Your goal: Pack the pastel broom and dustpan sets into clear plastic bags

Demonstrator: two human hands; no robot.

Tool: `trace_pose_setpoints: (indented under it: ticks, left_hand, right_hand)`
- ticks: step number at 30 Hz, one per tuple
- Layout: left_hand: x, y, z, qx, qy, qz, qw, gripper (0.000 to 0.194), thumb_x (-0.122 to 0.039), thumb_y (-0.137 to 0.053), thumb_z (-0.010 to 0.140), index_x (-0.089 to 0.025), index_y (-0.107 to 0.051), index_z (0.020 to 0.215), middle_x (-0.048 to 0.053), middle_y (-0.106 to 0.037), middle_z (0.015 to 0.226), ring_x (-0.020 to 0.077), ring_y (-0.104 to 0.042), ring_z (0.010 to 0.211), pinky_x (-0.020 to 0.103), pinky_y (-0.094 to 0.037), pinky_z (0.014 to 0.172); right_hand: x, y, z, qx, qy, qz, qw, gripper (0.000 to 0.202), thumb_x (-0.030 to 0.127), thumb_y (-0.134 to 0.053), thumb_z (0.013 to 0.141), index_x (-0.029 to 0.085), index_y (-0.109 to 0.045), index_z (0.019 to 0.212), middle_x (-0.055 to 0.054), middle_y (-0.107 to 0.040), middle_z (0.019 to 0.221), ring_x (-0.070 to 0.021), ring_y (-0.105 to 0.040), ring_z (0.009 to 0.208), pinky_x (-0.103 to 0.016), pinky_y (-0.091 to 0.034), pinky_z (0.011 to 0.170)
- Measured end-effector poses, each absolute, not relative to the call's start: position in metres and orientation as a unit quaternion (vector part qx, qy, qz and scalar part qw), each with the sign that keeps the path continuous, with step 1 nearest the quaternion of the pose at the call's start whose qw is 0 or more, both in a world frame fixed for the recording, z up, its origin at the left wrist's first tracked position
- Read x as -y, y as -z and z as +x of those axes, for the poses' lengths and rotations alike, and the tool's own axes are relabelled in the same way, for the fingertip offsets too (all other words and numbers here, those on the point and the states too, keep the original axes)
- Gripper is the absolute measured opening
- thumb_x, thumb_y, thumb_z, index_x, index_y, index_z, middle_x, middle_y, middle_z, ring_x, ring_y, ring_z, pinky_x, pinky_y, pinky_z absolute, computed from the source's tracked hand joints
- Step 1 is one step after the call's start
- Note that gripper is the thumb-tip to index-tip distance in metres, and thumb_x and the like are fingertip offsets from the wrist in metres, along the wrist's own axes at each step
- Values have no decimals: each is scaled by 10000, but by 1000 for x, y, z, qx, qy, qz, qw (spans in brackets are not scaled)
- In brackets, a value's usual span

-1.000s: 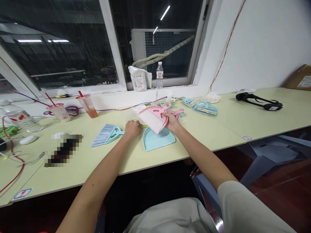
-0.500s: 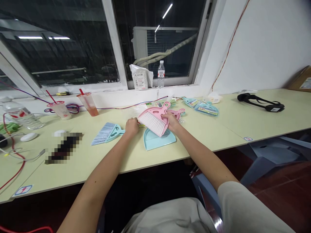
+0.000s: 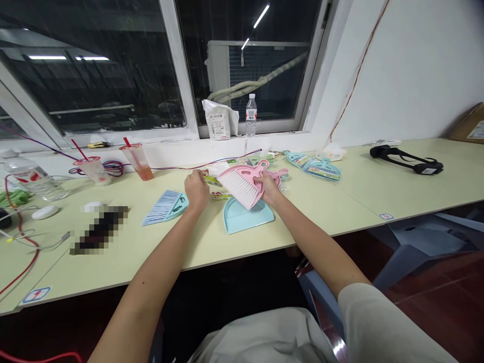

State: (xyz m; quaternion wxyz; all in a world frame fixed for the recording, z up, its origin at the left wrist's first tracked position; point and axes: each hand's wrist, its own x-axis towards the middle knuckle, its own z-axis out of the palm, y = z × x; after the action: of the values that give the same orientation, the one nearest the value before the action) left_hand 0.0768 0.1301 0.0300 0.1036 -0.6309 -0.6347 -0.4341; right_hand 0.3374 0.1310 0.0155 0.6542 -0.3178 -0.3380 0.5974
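My right hand [image 3: 269, 189] grips a pink brush and dustpan set [image 3: 244, 180], its white bristles pointing down to the left. A light blue dustpan [image 3: 247, 216] lies on the table just below the set. Left of the pink set, my left hand [image 3: 197, 190] is closed on the edge of a yellow-green printed wrapper [image 3: 212, 178]. A light blue brush [image 3: 166, 206] with blue-grey bristles lies beside my left wrist, its handle end hidden by the hand. Another printed strip [image 3: 220, 196] rests between my left hand and the blue dustpan.
Packaged blue sets [image 3: 321, 169] lie at the back right, near a black headset [image 3: 406, 160]. Drink cups [image 3: 138, 162] stand at the back left, with a large bottle [image 3: 34, 177] and cables. A small bottle [image 3: 250, 116] and a white package [image 3: 219, 121] stand on the sill.
My left hand has moved left, away from the pink set, and the printed wrapper now shows between them. The pink set has shifted slightly to the right.
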Motion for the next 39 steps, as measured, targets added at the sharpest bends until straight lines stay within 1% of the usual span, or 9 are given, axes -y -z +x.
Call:
trace_pose_setpoints:
  ticks: [5, 8, 10, 13, 16, 19, 24, 33, 39]
  left_hand:
    - [-133, -44, 61, 530, 601, -590, 105, 232, -242, -336, 1052, -220, -560, 1112, 128, -658, 1120, 272, -605, 1113, 414, -438, 1002]
    - [-127, -56, 62, 434, 673, -594, 77, 244, -309, -330, 1075, -218, -554, 1113, 109, -658, 1088, 239, -630, 1050, 373, -470, 948]
    - [-119, -64, 70, 385, 691, -609, 49, 262, -357, -343, 1081, -217, -561, 1113, 91, -667, 1061, 216, -645, 996, 342, -491, 893]
    - [-107, -67, 87, 362, 667, -651, -2, 244, -396, -428, 1061, -215, -582, 1116, 70, -686, 1024, 192, -653, 912, 311, -505, 815]
    - [-102, -60, 104, 385, 613, -689, -33, 188, -360, -493, 1031, -217, -599, 1095, 49, -700, 957, 186, -647, 849, 309, -506, 780]
    - [-102, -51, 113, 433, 558, -707, -36, 129, -313, -505, 1019, -226, -595, 1050, 45, -712, 970, 199, -651, 874, 338, -505, 835]
    - [-104, -45, 115, 508, 482, -713, 28, 75, -271, -530, 1002, -232, -594, 1000, 58, -708, 970, 246, -632, 953, 411, -449, 964]
    - [-111, -41, 111, 568, 437, -694, 66, 120, -336, -554, 999, -230, -605, 1024, 68, -706, 954, 286, -591, 1026, 436, -399, 965]
    - [-112, -41, 109, 594, 418, -684, 66, 179, -375, -603, 967, -232, -616, 1075, 95, -683, 1106, 297, -575, 1114, 441, -388, 1018]
  right_hand:
    - [-129, -18, 338, 330, -581, -350, 657, 378, 104, -649, 629, 253, -507, 947, 74, -626, 708, -167, -643, 658, -326, -584, 675]
    - [-130, -17, 336, 331, -558, -369, 666, 381, 90, -625, 609, 251, -496, 928, 81, -621, 707, -156, -638, 666, -288, -561, 646]
    - [-130, -16, 334, 340, -547, -371, 669, 386, 89, -630, 599, 250, -495, 923, 83, -625, 717, -154, -641, 688, -271, -552, 637]
    - [-127, -17, 331, 364, -553, -359, 658, 386, 101, -665, 596, 248, -505, 915, 72, -650, 753, -161, -646, 711, -276, -556, 632]
    - [-122, -17, 325, 394, -569, -336, 639, 379, 107, -695, 609, 248, -526, 917, 56, -675, 788, -172, -661, 731, -284, -563, 636]
    - [-117, -17, 318, 401, -582, -323, 629, 369, 101, -697, 625, 248, -539, 924, 47, -692, 800, -183, -683, 749, -296, -576, 653]
    - [-115, -15, 312, 392, -617, -325, 600, 315, 96, -694, 644, 234, -527, 873, 15, -718, 788, -197, -701, 737, -303, -583, 633]
    - [-114, -16, 311, 370, -637, -323, 595, 316, 60, -700, 653, 233, -484, 806, 20, -688, 708, -196, -709, 711, -319, -614, 669]
    - [-115, -14, 311, 367, -642, -326, 589, 292, 48, -695, 670, 227, -517, 816, -1, -697, 728, -202, -708, 712, -311, -606, 637]
